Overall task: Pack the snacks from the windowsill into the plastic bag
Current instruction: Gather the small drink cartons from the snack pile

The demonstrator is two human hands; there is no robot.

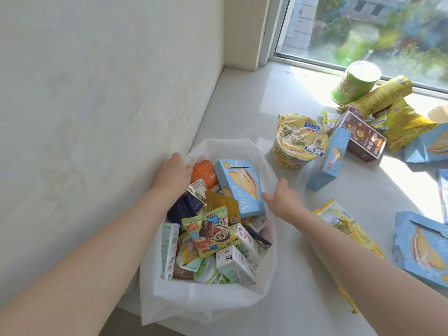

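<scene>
A white plastic bag (208,297) stands open on the windowsill, full of several snack packs and small cartons. A light blue biscuit box (240,187) lies on top of them. My left hand (171,173) grips the bag's far left rim. My right hand (282,197) hovers at the bag's right rim, fingers spread, just right of the blue box and holding nothing. More snacks lie to the right: a yellow noodle bowl (299,141), an upright blue box (329,158), a brown box (363,135) and a green cup (355,81).
The white windowsill (242,103) runs between a pale wall (97,93) on the left and the window (388,27) at the back right. Yellow packets (397,117), a flat yellow wrapper (344,226) and blue boxes (421,248) lie along the right side.
</scene>
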